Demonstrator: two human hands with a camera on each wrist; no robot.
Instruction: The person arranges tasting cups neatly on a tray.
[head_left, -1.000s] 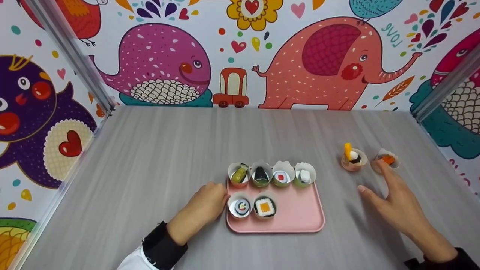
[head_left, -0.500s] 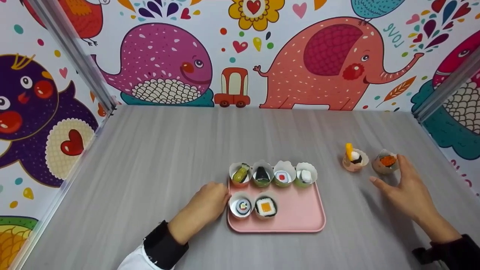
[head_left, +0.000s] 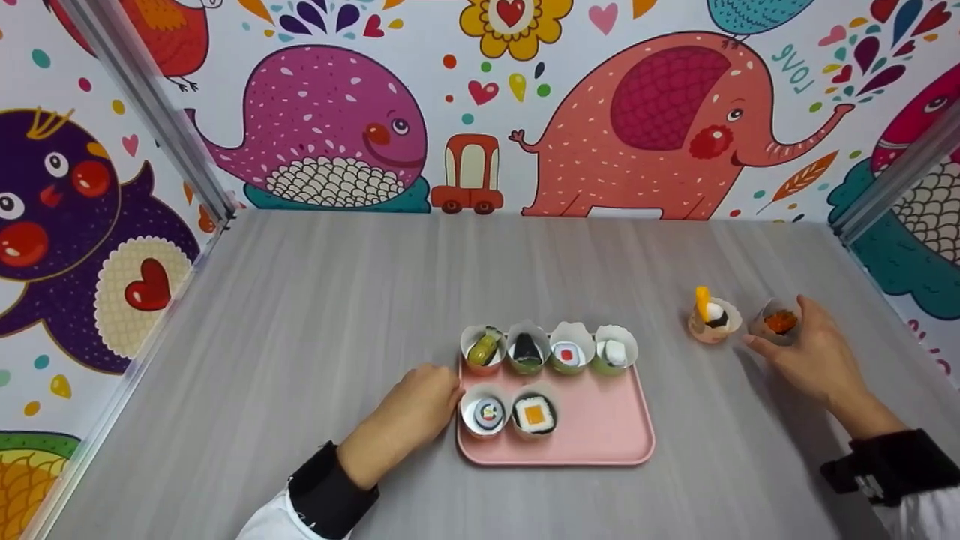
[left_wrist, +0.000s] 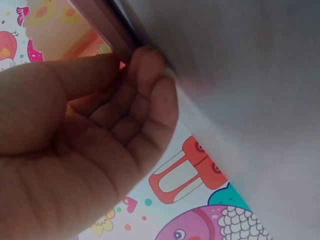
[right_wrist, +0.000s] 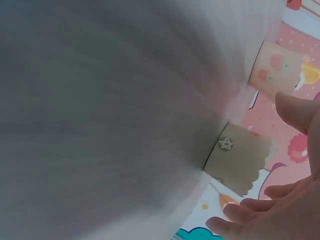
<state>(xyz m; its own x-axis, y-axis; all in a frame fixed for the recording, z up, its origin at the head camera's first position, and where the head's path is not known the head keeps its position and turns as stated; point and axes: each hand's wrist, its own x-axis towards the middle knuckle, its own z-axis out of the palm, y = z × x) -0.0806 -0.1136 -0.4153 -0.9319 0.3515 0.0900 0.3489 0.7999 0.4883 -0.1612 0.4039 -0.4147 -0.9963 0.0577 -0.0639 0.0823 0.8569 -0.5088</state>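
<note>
My left hand (head_left: pixel 416 405) pinches the left rim of a pink tray (head_left: pixel 604 420); in the left wrist view, thumb and curled fingers meet at the tray's edge (left_wrist: pixel 107 27). At the right, my right hand (head_left: pixel 817 360) stands around a paper cup with an orange roe-like topping (head_left: pixel 780 322). Its thumb is on the near left side and the fingers on the right. In the right wrist view, this cup (right_wrist: pixel 237 157) stands on the table, apart from the spread thumb and fingers. Left of it is another paper cup (head_left: pixel 709 330) holding a white-and-black piece with a yellow top.
Several paper cups with sushi-like pieces stand on the tray: a back row ending in a green cup (head_left: pixel 615 356), and two in front, including a square orange-centred roll (head_left: pixel 534 414). Printed cartoon walls (head_left: pixel 337 127) enclose the grey table (head_left: pixel 337 285).
My right hand has shifted rightward and forward, from over the roe cup's near edge to around its side. The left hand keeps its hold on the tray.
</note>
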